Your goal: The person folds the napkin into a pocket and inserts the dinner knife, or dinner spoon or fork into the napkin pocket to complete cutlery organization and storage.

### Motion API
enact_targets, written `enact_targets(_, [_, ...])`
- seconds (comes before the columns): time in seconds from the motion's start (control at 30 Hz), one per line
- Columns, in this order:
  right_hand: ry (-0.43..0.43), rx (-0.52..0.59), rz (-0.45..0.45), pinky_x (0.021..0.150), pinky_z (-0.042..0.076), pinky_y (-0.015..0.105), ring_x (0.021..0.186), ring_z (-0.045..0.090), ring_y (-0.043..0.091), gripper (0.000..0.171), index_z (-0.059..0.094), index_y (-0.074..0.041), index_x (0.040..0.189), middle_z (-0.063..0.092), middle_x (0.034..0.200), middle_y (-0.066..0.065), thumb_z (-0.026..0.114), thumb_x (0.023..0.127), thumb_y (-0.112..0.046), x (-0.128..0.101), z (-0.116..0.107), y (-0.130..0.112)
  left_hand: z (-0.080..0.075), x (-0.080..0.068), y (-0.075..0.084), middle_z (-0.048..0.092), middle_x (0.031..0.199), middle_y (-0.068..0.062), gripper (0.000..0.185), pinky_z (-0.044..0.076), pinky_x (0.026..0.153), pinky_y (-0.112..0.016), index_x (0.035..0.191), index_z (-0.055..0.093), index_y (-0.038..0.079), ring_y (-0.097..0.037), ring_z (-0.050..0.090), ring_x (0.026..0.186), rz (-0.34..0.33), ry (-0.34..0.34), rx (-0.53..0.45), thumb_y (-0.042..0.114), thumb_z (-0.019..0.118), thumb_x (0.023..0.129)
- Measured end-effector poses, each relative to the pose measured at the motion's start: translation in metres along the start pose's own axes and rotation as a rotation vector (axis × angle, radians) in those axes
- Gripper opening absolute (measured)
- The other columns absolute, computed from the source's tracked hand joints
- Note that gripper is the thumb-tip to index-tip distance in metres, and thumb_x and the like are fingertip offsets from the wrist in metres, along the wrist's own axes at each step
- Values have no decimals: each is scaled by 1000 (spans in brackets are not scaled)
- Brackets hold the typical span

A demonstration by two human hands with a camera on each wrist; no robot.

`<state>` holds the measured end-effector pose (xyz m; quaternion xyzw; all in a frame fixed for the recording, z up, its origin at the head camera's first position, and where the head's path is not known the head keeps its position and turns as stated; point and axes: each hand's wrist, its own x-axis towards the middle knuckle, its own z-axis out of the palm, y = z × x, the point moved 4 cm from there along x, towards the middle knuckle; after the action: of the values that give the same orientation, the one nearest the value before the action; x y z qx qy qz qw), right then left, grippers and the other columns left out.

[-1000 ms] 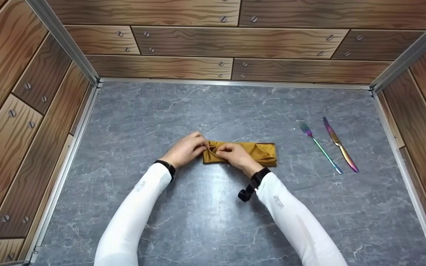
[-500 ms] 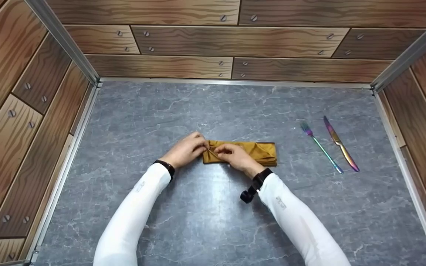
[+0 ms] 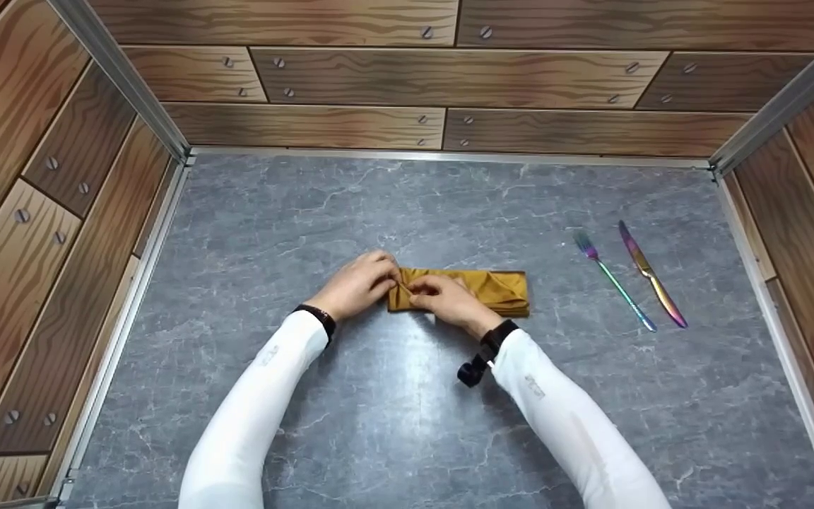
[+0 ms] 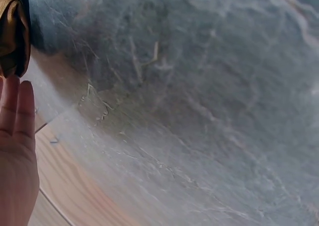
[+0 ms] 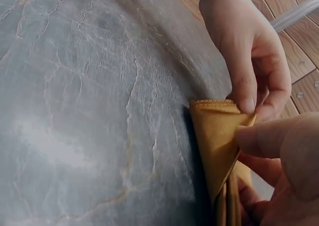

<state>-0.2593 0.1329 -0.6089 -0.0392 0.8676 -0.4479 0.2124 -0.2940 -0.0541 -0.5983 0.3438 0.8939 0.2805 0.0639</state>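
A mustard-yellow cloth napkin [image 3: 502, 288], folded into a long strip, lies flat on the grey marbled table in the head view. At its left end my left hand [image 3: 357, 284] pinches the edge between thumb and fingers. My right hand [image 3: 455, 302] pinches a fold close to the left fingertips and covers part of the cloth. The right wrist view shows the napkin's stitched end [image 5: 214, 131], with both thumbs on the same folded corner. In the left wrist view, only part of the left hand [image 4: 17, 151] and a bit of napkin [image 4: 11, 39] appear.
To the right of the napkin lie a rainbow-coloured fork [image 3: 615, 283] and a matching table knife [image 3: 653, 277], side by side. Wood-patterned panels [image 3: 449, 78] with metal rails enclose the table [image 3: 350, 205] at the back and both sides.
The right fingers have shifted slightly towards the left hand, and the opening in the fold between the hands has narrowed. The left hand stays at the napkin's end.
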Motion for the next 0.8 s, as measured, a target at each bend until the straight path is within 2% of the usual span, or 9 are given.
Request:
enact_targets(0.13, [-1,-18,6,111,31,49,124,47,30,40,69,-15,127,66,130,7,72,90,-30,-2,2,-5,1,1,2,64,120,0,10,45,104,-38,107,67,17,-20,58,116,31,-11,11,19,61,100])
enact_targets(0.3, [55,-51,28,105,39,46,116,55,29,34,72,-11,120,71,120,7,72,90,-28,-3,2,-10,1,5,3,65,113,-1,9,47,101,-38,107,66,15,-20,60,110,20,-28,-16,17,61,99])
enact_targets(0.4, [102,-69,-16,102,43,44,112,58,28,29,74,-9,115,73,115,7,72,90,-24,-3,2,-12,1,6,3,65,112,0,9,47,101,-37,106,65,15,-19,61,109,-4,-40,-28,16,61,99])
enact_targets(0.47, [113,-32,-48,99,47,41,107,61,27,28,72,-5,114,73,111,10,71,90,-19,-1,3,-11,1,6,2,65,112,0,9,48,101,-37,106,66,15,-19,61,108,-14,-48,-35,16,61,99])
enact_targets(0.57, [98,85,-51,91,55,38,101,66,26,28,68,1,115,71,109,15,71,89,-11,2,7,-8,1,7,1,66,111,0,9,48,101,-36,107,66,15,-19,61,108,-19,-51,-46,15,61,99])
enact_targets(0.67, [81,169,-14,92,55,37,103,66,27,31,65,2,116,69,112,17,73,87,-9,3,8,-6,1,7,2,66,111,-1,9,48,101,-36,107,66,15,-18,61,108,-12,-46,-55,16,61,99])
enact_targets(0.8, [15,176,-21,97,51,38,106,64,26,35,68,1,119,69,117,16,74,85,-8,4,9,-6,-1,7,3,66,113,-1,9,47,102,-36,107,66,15,-18,61,110,-1,-47,-61,15,60,100])
